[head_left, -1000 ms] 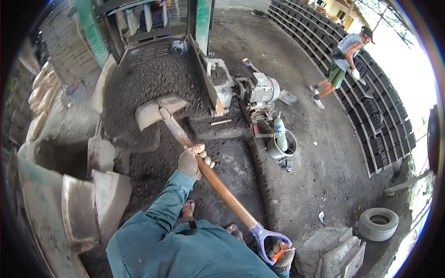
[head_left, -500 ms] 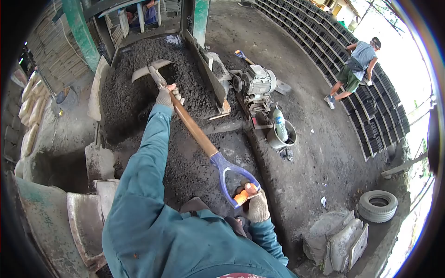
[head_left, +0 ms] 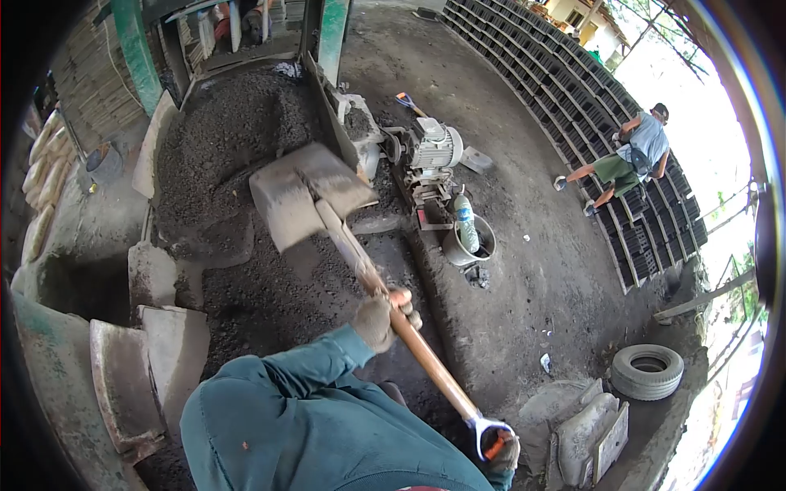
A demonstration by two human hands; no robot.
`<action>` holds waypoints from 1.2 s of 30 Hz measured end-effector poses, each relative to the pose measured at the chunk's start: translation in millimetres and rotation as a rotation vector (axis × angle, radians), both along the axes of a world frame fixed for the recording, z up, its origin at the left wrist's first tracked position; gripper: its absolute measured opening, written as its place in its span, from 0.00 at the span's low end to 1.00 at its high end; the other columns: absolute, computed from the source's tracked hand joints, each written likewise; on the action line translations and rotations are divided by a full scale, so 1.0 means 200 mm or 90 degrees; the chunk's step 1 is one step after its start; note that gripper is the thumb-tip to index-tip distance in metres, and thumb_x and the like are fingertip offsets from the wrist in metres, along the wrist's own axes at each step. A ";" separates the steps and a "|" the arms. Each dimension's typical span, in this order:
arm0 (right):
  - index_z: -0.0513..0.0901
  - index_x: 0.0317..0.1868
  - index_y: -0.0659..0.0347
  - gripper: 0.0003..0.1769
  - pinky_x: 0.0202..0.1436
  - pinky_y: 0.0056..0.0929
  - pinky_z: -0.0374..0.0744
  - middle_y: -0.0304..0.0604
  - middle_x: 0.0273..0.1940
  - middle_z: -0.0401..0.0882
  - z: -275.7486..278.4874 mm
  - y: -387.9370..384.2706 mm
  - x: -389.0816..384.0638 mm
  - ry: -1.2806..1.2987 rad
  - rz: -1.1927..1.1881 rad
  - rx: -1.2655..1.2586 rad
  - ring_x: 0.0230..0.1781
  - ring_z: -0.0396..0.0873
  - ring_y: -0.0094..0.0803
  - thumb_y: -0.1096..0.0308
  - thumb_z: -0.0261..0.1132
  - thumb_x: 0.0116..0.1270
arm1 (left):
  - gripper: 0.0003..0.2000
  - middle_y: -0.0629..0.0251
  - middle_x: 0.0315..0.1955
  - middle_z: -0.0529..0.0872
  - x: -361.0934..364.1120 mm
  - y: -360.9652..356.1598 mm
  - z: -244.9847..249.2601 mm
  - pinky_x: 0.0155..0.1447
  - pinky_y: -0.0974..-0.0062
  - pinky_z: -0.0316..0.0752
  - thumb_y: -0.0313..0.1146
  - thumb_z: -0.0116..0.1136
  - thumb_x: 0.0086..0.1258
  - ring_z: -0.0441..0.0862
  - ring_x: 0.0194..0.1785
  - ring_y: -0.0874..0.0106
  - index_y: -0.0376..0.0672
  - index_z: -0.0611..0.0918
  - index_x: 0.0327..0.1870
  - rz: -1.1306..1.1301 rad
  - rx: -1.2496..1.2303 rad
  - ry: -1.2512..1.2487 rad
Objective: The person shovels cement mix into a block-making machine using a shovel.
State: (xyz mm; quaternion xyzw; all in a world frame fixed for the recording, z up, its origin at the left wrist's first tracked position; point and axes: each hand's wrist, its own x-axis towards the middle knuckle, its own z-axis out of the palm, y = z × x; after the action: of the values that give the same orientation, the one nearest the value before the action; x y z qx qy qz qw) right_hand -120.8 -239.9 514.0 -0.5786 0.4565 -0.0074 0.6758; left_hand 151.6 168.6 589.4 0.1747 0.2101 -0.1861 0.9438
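Note:
A shovel [head_left: 434,366] slants across the view, its broad metal blade raised over the ground beside a heap of dark, damp material [head_left: 233,135]. The blade's visible face carries no load. My left hand [head_left: 378,321], gloved with bare fingertips, is wrapped round the wooden shaft below the blade. At the lower right, my right hand [head_left: 505,452] is closed on the orange grip inside the D-shaped handle, partly hidden by it.
A motor [head_left: 434,147] stands right of the heap, near a bucket [head_left: 483,245] holding a bottle. A tyre [head_left: 647,372] and slabs [head_left: 585,434] lie lower right. Another person [head_left: 643,151] stands by stacked dark blocks [head_left: 548,90]. A pit [head_left: 86,282] opens at left.
The shovel has come back from the heap towards me and to the right, blade lifted. Both hands moved with it, towards the lower right. The other person has shifted stance.

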 end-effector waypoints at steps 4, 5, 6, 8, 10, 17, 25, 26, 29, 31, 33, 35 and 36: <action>0.83 0.36 0.60 0.09 0.23 0.31 0.80 0.41 0.27 0.82 0.17 -0.04 -0.13 0.042 -0.033 0.058 0.20 0.79 0.34 0.62 0.64 0.64 | 0.05 0.64 0.25 0.75 -0.04 -0.04 -0.11 0.46 0.48 0.77 0.27 0.58 0.71 0.78 0.28 0.61 0.44 0.75 0.33 -0.038 -0.009 0.061; 0.83 0.36 0.59 0.09 0.23 0.32 0.80 0.41 0.27 0.82 0.19 0.00 -0.10 0.040 -0.033 0.073 0.20 0.79 0.35 0.62 0.64 0.64 | 0.06 0.65 0.24 0.74 0.01 0.02 -0.11 0.45 0.49 0.77 0.30 0.57 0.72 0.77 0.28 0.62 0.45 0.75 0.33 -0.038 -0.023 0.022; 0.83 0.36 0.59 0.09 0.23 0.32 0.80 0.41 0.27 0.81 0.20 0.07 -0.04 0.035 -0.031 0.090 0.20 0.79 0.35 0.63 0.64 0.64 | 0.06 0.65 0.24 0.73 0.08 0.09 -0.11 0.44 0.50 0.76 0.33 0.57 0.71 0.76 0.27 0.63 0.46 0.74 0.32 -0.036 -0.001 0.026; 0.82 0.36 0.60 0.07 0.26 0.33 0.79 0.41 0.26 0.80 0.27 0.33 0.16 0.021 -0.013 0.121 0.22 0.78 0.35 0.66 0.65 0.61 | 0.06 0.65 0.24 0.73 0.26 0.25 -0.17 0.43 0.52 0.76 0.32 0.58 0.68 0.76 0.27 0.63 0.46 0.73 0.31 -0.019 0.019 -0.059; 0.81 0.36 0.60 0.06 0.24 0.33 0.78 0.40 0.25 0.78 0.28 0.61 0.38 -0.029 0.024 0.132 0.21 0.77 0.34 0.67 0.63 0.62 | 0.06 0.65 0.23 0.72 0.47 0.46 -0.13 0.43 0.52 0.76 0.31 0.57 0.65 0.75 0.27 0.63 0.46 0.72 0.30 -0.015 0.069 -0.043; 0.80 0.41 0.59 0.11 0.31 0.30 0.78 0.36 0.30 0.78 0.36 1.47 1.05 -0.236 0.227 0.253 0.27 0.77 0.29 0.60 0.66 0.70 | 0.08 0.66 0.20 0.73 1.29 1.32 -0.22 0.30 0.57 0.74 0.33 0.61 0.63 0.72 0.20 0.66 0.46 0.73 0.31 0.156 0.292 -0.108; 0.80 0.50 0.66 0.29 0.30 0.30 0.79 0.42 0.36 0.81 1.06 0.87 0.90 -0.437 0.191 -0.025 0.28 0.79 0.30 0.56 0.76 0.54 | 0.20 0.67 0.23 0.79 0.88 0.95 0.29 0.43 0.54 0.79 0.54 0.61 0.71 0.78 0.27 0.63 0.45 0.77 0.32 0.083 -0.050 -0.216; 0.79 0.47 0.65 0.29 0.32 0.28 0.79 0.40 0.36 0.79 1.08 0.62 0.86 -0.459 0.161 -0.195 0.30 0.78 0.29 0.54 0.77 0.53 | 0.23 0.64 0.26 0.82 0.76 0.85 0.37 0.48 0.51 0.80 0.57 0.59 0.72 0.81 0.32 0.61 0.43 0.81 0.36 0.110 0.013 -0.176; 0.81 0.44 0.66 0.35 0.42 0.34 0.79 0.42 0.40 0.77 1.54 0.27 0.95 -0.561 0.268 -0.737 0.36 0.79 0.33 0.37 0.67 0.62 | 0.29 0.56 0.38 0.86 0.51 0.60 0.41 0.57 0.45 0.75 0.61 0.46 0.77 0.83 0.43 0.56 0.38 0.83 0.45 0.029 -0.063 -0.311; 0.82 0.39 0.68 0.22 0.45 0.36 0.80 0.45 0.39 0.80 1.89 0.39 0.99 -0.612 0.193 -1.014 0.38 0.80 0.36 0.52 0.62 0.72 | 0.33 0.53 0.44 0.86 0.44 0.43 0.35 0.63 0.43 0.74 0.62 0.41 0.78 0.84 0.50 0.55 0.36 0.82 0.49 0.015 -0.051 -0.447; 0.84 0.41 0.63 0.09 0.48 0.34 0.82 0.43 0.36 0.83 2.13 0.18 1.09 -0.881 0.054 -0.917 0.39 0.83 0.37 0.66 0.65 0.70 | 0.35 0.51 0.45 0.86 0.30 0.32 0.41 0.61 0.44 0.74 0.65 0.40 0.77 0.84 0.49 0.55 0.35 0.81 0.51 0.046 0.077 -0.601; 0.84 0.41 0.63 0.11 0.44 0.34 0.84 0.42 0.36 0.83 2.41 0.43 1.11 -0.989 0.002 -0.806 0.37 0.83 0.34 0.64 0.68 0.67 | 0.38 0.50 0.45 0.86 0.20 0.23 0.42 0.59 0.46 0.75 0.68 0.39 0.76 0.84 0.49 0.55 0.34 0.80 0.53 0.080 0.100 -0.612; 0.84 0.41 0.63 0.12 0.42 0.34 0.85 0.42 0.36 0.82 2.52 0.62 1.11 -1.033 -0.004 -0.728 0.36 0.83 0.33 0.62 0.70 0.65 | 0.40 0.49 0.46 0.86 0.17 0.20 0.39 0.58 0.48 0.75 0.70 0.38 0.75 0.84 0.48 0.55 0.33 0.80 0.54 0.097 0.058 -0.552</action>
State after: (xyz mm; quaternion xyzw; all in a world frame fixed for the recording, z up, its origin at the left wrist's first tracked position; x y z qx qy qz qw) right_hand 101.2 -115.0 1017.9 -0.6357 -0.2153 -0.6225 0.4025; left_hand 186.3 207.7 668.3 0.2619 -0.1847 -0.0162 0.9471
